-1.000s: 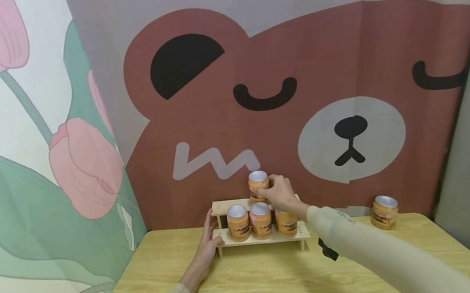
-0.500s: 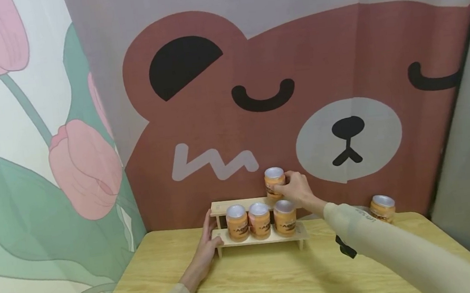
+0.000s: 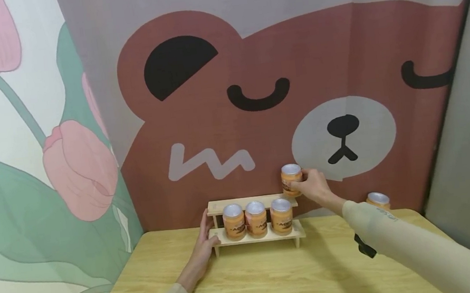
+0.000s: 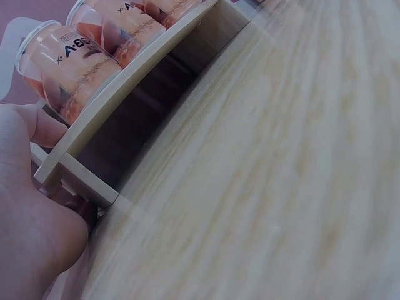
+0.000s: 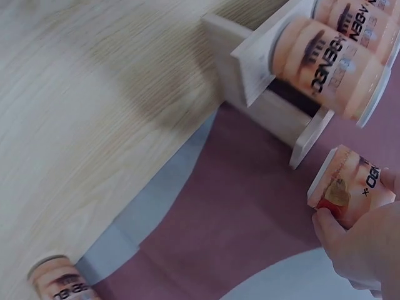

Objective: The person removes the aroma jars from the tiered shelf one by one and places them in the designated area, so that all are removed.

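A two-tier wooden display rack (image 3: 255, 241) stands on the table against the back wall. On its lower tier stand three orange cans with silver lids: a left can (image 3: 234, 223), a middle can (image 3: 256, 219) and a right can (image 3: 282, 217). My left hand (image 3: 202, 245) grips the rack's left end, its thumb over the lower tier in the left wrist view. My right hand (image 3: 314, 186) holds another orange can (image 3: 291, 178) upright by its side, at the right end of the upper tier (image 3: 241, 204). Whether that can touches the tier, I cannot tell.
One more orange can (image 3: 378, 199) stands at the table's back right, partly hidden by my right sleeve. The wooden table (image 3: 249, 283) extends in front of the rack. Behind it hangs a curtain (image 3: 198, 121) with a bear print.
My right hand has carried its can rightward along the upper tier, from near the middle to the right end. The left hand keeps its grip on the rack. The head view shifts slightly.
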Action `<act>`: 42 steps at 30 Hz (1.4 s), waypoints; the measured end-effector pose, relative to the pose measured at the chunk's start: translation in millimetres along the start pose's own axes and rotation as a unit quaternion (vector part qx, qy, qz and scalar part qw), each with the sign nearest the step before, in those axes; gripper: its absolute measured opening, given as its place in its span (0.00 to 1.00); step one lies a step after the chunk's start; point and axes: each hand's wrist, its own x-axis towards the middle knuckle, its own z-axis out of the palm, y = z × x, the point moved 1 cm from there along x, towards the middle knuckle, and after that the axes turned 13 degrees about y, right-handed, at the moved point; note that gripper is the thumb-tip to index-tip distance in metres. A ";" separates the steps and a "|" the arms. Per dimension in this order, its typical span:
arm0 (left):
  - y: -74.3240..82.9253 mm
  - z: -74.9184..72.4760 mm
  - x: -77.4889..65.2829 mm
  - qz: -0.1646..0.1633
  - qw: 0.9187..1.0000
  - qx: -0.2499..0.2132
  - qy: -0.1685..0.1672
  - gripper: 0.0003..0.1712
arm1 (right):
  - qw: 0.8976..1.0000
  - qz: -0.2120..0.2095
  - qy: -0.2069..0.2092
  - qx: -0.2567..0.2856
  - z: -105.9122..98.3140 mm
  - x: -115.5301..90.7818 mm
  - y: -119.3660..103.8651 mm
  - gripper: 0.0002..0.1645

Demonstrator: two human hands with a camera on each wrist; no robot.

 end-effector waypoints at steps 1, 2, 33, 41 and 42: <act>0.5 -0.7 0.1 0.000 1.000 -0.001 -0.001 0.62 | 1.000 -0.003 0.002 0.000 -2.9 0.4 2.1 0.24; 0.7 -1.4 0.3 0.000 1.000 -0.003 -0.001 0.62 | 1.000 -0.007 0.003 0.000 -5.6 0.8 4.3 0.24; 7.9 -15.0 0.1 -0.009 1.000 -0.012 0.009 0.63 | 0.999 0.047 -0.011 -0.019 -59.9 -30.4 103.8 0.38; 5.8 -1.5 0.5 -0.012 1.000 -0.015 0.002 0.63 | 0.997 0.066 -0.009 -0.041 -70.5 -40.4 134.4 0.41; 5.1 0.2 0.5 -0.012 1.000 -0.016 0.002 0.63 | 0.997 0.069 -0.006 -0.044 -71.1 -41.7 138.8 0.42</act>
